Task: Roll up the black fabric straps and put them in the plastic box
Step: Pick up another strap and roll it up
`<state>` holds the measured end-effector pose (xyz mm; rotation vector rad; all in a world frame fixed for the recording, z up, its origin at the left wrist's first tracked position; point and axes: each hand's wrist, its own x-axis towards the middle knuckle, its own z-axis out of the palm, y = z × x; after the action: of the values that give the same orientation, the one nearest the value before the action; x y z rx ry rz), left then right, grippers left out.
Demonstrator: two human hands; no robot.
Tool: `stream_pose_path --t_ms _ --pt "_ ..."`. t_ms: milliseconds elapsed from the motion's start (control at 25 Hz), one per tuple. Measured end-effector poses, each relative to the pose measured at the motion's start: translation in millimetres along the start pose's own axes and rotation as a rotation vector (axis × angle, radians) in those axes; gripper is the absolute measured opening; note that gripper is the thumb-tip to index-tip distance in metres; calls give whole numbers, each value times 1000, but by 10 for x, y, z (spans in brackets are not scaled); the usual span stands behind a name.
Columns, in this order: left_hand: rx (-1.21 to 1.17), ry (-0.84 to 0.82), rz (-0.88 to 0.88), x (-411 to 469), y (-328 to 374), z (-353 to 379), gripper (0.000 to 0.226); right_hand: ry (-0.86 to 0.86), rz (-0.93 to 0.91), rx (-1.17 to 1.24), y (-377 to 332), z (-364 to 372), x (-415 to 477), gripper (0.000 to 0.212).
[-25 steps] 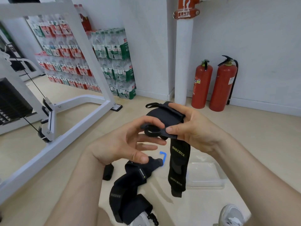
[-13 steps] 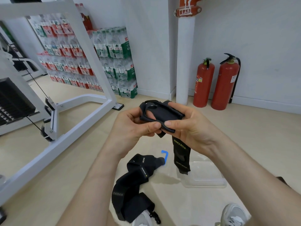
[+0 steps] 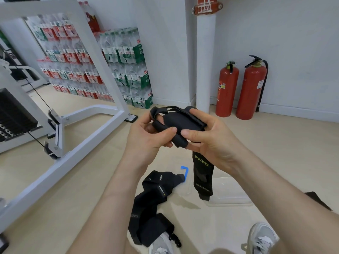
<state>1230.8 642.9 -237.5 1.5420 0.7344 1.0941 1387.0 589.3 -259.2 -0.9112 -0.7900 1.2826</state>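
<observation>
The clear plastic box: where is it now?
Head view: the clear plastic box sits on the floor, right of centre, behind the hanging tail of the held black fabric strap.

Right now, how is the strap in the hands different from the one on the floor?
The held strap is partly rolled, the floor strap lies loose and unrolled. The left hand and right hand grip the held strap; no hand touches the floor strap. Both are black fabric with printed letters.

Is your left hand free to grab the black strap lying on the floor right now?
Probably not yet. The left hand pinches the half-rolled strap along with the right hand. Nothing covers the floor strap, so it looks reachable once that hand lets go.
</observation>
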Motion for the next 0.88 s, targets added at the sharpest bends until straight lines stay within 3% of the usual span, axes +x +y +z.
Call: stream_pose_path --t_ms 160,280,480,880 --pt "-56 12 7 0 -30 28 29 62 -8 -32 40 40 -17 102" --pt "-165 -24 -70 -17 -63 33 20 73 -29 14 4 49 -32 77" --pt "-358 -297 -132 9 -83 -153 40 -50 -31 96 -104 58 -97 53" --pt "-216 -217 -47 54 -142 -133 41 -23 28 103 -75 94 -104 48"
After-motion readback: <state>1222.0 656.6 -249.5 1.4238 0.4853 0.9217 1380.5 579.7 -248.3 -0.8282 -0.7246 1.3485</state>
